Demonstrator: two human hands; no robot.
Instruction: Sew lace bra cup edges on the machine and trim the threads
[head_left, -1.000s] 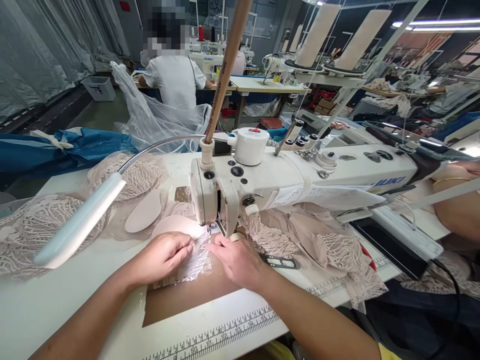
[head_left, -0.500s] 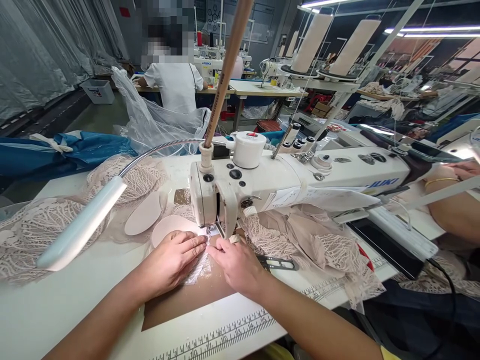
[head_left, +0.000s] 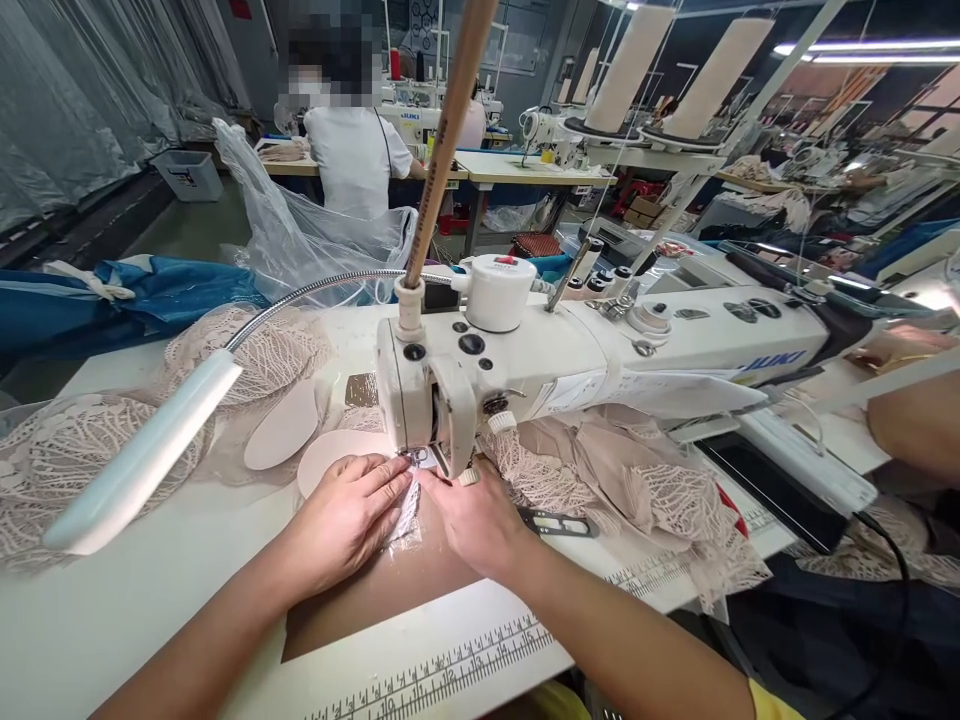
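Both hands are close together at the needle area of a white sewing machine [head_left: 495, 350]. My left hand [head_left: 349, 515] has its fingers together on a pale lace piece [head_left: 406, 518], fingertips beside the presser foot [head_left: 417, 457]. From the other side, my right hand [head_left: 480, 515] pinches at the same piece, thumb and forefinger near the foot, other fingers curled. The fingertips partly hide the fabric between them. A smooth beige pad [head_left: 322, 456] lies behind my left hand. Under both wrists is a brown plate [head_left: 360, 615].
A lit lamp [head_left: 150, 450] on a bendy neck hangs at left. Lace cups [head_left: 112, 445] lie beneath it, more lace fabric [head_left: 637, 480] at right. A dark phone-like slab [head_left: 772, 490] rests farther right. A printed ruler [head_left: 442, 670] runs along the front edge. A person [head_left: 352, 160] sits ahead.
My hands stay at the needle, with the right fingers a little flatter. More of the pale lace piece shows between them. The view has shifted slightly.
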